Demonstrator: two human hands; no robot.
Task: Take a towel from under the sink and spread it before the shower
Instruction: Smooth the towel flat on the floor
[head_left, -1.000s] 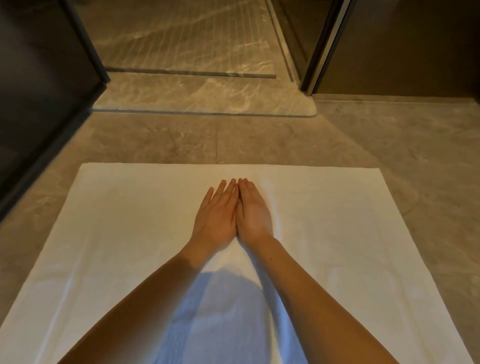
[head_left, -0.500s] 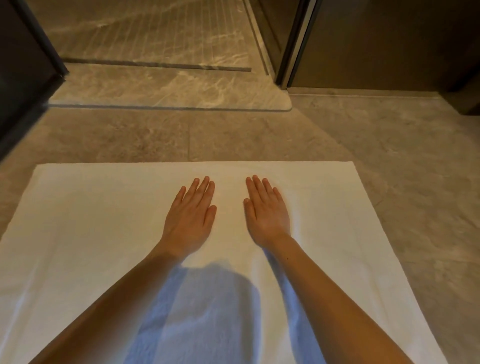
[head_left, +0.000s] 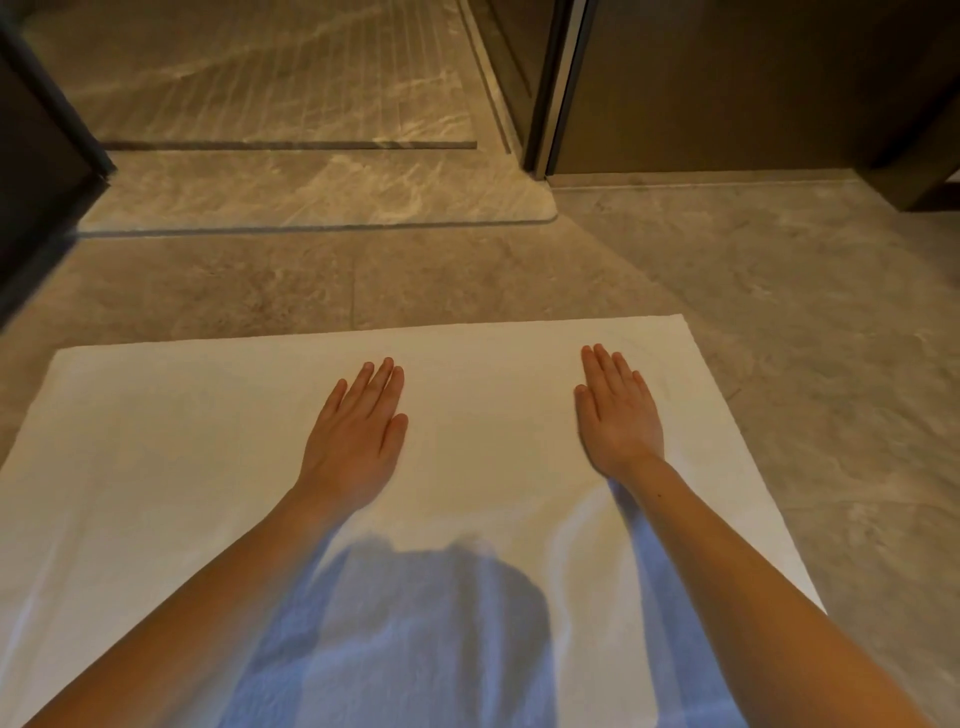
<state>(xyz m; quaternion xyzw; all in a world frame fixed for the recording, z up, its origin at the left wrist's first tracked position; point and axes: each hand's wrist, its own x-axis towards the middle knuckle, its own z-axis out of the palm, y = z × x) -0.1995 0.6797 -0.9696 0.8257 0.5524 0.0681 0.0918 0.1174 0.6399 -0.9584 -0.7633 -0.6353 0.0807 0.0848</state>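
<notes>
Bathroom floor (head_left: 779, 322): grey-brown marble-look stone tile. One white towel (head_left: 182, 467) lies flat and spread out on it. The near edge is out of frame, and the person's shadow falls on the near middle. Past the towel's far edge is a strip of bare floor, then one raised stone threshold (head_left: 311, 187) with a rounded corner, then the shower floor (head_left: 260, 73), finely grooved. Past the towel's far-right corner: one metal door post (head_left: 558, 88) beside a brown wall panel (head_left: 727, 88). Left of the towel: one dark panel (head_left: 31, 166). Two hands on the towel's far half, well apart: left hand (head_left: 356, 431) near the middle, right hand (head_left: 618, 415) near the far-right corner. Grip on both: flat, fingers straight and close together, palms down on the cloth.
</notes>
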